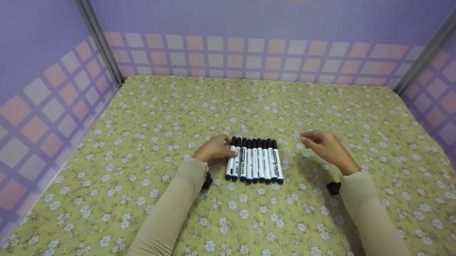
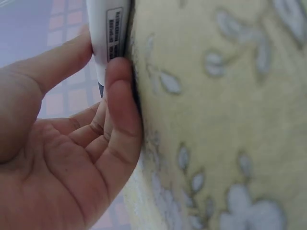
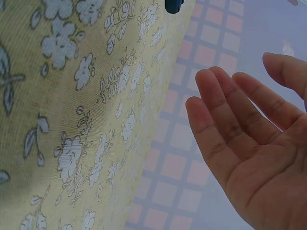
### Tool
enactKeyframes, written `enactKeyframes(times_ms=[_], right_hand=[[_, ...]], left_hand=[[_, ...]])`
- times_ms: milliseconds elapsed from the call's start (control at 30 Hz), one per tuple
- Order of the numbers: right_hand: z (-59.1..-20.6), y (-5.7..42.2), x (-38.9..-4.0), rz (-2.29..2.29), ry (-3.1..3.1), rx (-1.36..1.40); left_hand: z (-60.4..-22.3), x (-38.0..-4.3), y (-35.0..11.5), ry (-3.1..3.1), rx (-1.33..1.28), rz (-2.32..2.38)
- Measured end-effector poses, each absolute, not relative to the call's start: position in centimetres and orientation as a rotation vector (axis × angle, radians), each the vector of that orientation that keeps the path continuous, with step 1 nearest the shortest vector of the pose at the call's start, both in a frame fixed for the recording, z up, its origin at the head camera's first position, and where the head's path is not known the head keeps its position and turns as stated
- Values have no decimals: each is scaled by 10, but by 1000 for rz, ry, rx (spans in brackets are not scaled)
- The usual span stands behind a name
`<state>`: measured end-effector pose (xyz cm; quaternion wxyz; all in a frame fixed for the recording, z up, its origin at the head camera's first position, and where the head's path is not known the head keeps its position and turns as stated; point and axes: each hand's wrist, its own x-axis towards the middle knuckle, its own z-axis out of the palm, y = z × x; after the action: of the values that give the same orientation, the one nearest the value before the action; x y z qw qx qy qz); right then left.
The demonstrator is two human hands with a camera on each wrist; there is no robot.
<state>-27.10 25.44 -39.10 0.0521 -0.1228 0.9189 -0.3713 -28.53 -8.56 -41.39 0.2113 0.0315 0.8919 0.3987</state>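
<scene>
Several whiteboard markers [image 1: 254, 163] with white barrels and black caps lie side by side in a row on the flowered cloth, caps pointing away. At the row's left end my left hand [image 1: 216, 148] pinches the outermost marker, thumb over the barrels and fingers along the outer side. The left wrist view shows the thumb on one side of a white marker barrel [image 2: 106, 38] and a fingertip [image 2: 119, 72] on the other. To the right of the row, apart from it, my right hand [image 1: 326, 146] hovers over the cloth with loosely bent fingers, holding nothing.
A yellow-green floral cloth [image 1: 175, 114] covers the table. Purple panels with pink and white squares [image 1: 234, 58] stand at the back and both sides, joined by grey corner posts [image 1: 98, 36]. A dark wrist mount [image 1: 333, 188] sits at the right cuff.
</scene>
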Motion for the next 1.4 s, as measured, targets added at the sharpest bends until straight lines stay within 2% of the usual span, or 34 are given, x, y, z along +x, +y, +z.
enactKeyframes(times_ms=[400,867,1400], right_hand=[[-393,261,-268,-1102,2784,-370],[-397,247,-276,-1022,2757,-377],[-389,254,-271,-986,2767,-385]], left_hand=[[-407,-286,-83,2449,37,1079],[-406,-290,-97,2395,-45,1113],[-393,-293,-88,2473,103,1114]])
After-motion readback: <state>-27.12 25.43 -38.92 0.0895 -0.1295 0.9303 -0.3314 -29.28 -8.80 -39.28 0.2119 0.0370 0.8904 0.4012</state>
